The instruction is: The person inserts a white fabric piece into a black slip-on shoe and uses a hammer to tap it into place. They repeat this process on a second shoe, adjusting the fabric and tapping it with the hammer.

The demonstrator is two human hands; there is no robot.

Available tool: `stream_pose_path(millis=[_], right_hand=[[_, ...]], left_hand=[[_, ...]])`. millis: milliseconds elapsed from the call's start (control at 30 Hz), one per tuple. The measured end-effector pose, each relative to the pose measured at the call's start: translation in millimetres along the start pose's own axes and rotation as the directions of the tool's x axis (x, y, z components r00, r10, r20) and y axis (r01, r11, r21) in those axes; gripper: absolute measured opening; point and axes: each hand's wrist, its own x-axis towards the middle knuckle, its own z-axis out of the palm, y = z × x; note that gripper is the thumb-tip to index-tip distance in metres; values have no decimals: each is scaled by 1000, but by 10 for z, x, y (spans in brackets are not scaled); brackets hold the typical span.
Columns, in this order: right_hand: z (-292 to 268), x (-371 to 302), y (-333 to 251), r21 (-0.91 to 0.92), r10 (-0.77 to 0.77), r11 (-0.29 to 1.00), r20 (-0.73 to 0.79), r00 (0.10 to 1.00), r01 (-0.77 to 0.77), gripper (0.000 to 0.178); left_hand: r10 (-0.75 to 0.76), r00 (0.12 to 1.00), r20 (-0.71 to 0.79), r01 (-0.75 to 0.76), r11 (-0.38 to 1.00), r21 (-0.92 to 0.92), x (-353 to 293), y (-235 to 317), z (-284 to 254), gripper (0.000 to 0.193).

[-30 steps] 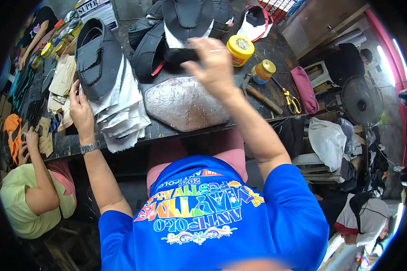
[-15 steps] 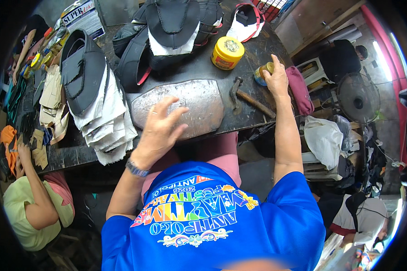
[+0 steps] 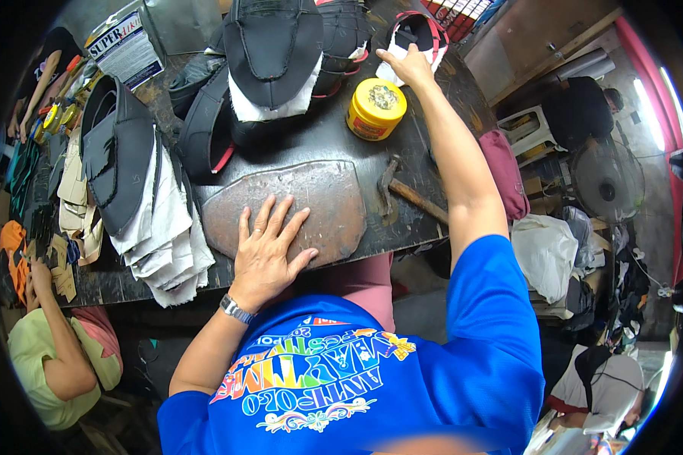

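Note:
My left hand [image 3: 269, 246] rests flat, fingers spread, on the near part of a worn brown slab [image 3: 319, 201] at the table's front edge. My right arm stretches to the back right, where my right hand [image 3: 410, 67] is at a shoe upper [image 3: 432, 34] with black, white and red parts. Its thumb and forefinger are apart, the fingertips over the upper's near side; the other fingers are partly hidden. Just left of that forearm stands a yellow lidded tub [image 3: 376, 110]. A hammer [image 3: 410, 196] with a wooden handle lies right of the slab.
Black shoe uppers [image 3: 273, 53] with white lining are piled at the back. Another stack [image 3: 148, 205] lies left of the slab. A maroon pouch [image 3: 503, 174] lies at the table's right edge, near a standing fan [image 3: 607, 182]. A person in light green [image 3: 57, 356] works at left.
My right hand has left the small jar and reached farther back to the red-trimmed upper. My left hand has come down from above the slab onto it. The view has shifted slightly.

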Motion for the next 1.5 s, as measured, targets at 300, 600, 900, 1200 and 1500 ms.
stream_pose_path(millis=[300, 600, 900, 1200, 1500], right_hand=[[320, 540, 340, 56, 219, 975, -33, 975, -217, 48], [-1029, -805, 79, 768, -126, 427, -473, 872, 478, 30], [-586, -3334, -841, 874, 121, -310, 426, 897, -374, 35], [-865, -2768, -241, 552, -401, 802, 215, 890, 228, 29], [-291, -337, 372, -576, -40, 795, 263, 964, 190, 53]], left_hand=[[-17, 1000, 0, 17, 1000, -22, 5, 8, -21, 67], [-4, 998, -66, 0, 998, -56, -16, -15, 14, 64], [-309, 946, -97, -85, 53, -995, -63, -317, 38, 95], [-512, 857, 59, 34, -58, -998, -106, -508, -79, 79], [-595, 785, -173, -35, 236, -971, -60, -373, 30, 80]])
